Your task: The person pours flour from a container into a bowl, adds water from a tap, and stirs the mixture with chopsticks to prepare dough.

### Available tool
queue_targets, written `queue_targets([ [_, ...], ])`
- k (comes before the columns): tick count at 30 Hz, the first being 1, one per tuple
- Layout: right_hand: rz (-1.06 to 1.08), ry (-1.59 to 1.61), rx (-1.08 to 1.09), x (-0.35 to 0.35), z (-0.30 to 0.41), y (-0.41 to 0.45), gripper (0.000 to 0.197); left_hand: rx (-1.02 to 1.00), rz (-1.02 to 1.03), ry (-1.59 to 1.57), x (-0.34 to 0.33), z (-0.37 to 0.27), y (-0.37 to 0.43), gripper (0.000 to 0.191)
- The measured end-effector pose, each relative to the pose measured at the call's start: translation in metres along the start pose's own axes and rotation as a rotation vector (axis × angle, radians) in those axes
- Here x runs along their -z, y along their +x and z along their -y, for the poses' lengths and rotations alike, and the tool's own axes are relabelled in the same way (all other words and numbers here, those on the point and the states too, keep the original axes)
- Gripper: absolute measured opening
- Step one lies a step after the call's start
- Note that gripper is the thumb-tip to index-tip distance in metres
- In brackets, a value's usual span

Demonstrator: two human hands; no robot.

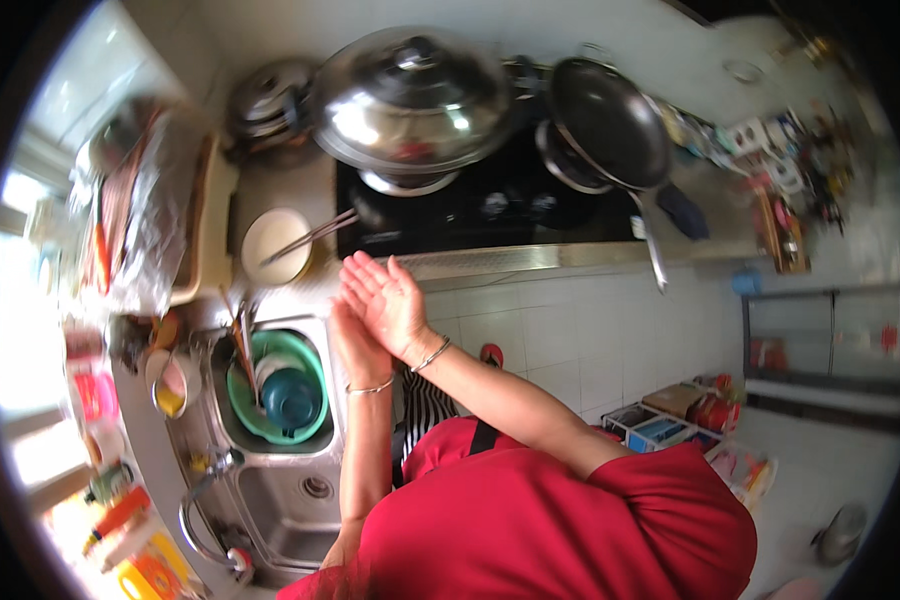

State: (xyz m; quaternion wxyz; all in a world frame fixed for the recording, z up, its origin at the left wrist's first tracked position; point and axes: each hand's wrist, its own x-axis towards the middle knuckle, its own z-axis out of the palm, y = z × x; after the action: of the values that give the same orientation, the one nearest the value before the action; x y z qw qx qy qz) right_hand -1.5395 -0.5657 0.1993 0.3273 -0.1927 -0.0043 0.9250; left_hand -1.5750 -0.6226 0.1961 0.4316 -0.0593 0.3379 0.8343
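My right hand (387, 301) is turned palm up with its fingers stretched out and nothing in it. Beside it and touching its edge is my left hand (360, 343), also holding nothing; some of its fingers are partly hidden. A bracelet circles each wrist. Both hands are in the air near the counter's front edge, at the corner by the sink. Closest to the fingertips is a white bowl (268, 234) with a pair of chopsticks (311, 237) laid across it. Below and left of the hands, a green basin (237, 401) in the sink holds a teal bowl (291, 397).
A large domed-lid wok (412, 105) and a frying pan (607, 124) stand on the black cooktop (495, 225); the pan's handle (651, 251) juts past the counter edge. A faucet (191, 517) arches by the second sink basin (281, 517). A storage rack (652, 427) stands on the floor.
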Motion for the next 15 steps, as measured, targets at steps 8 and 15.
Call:
queue_targets([
  [8, 0.25, 0.007, 0.316, -0.007, 0.147, -0.115, 0.058, 0.032, 0.198, 0.057, -0.124, 0.084, -0.05, 0.049],
  [15, 0.243, 0.02, 0.605, 0.04, 0.294, -0.257, 0.056, 0.13, 0.407, 0.115, -0.219, 0.252, -0.164, 0.044],
])
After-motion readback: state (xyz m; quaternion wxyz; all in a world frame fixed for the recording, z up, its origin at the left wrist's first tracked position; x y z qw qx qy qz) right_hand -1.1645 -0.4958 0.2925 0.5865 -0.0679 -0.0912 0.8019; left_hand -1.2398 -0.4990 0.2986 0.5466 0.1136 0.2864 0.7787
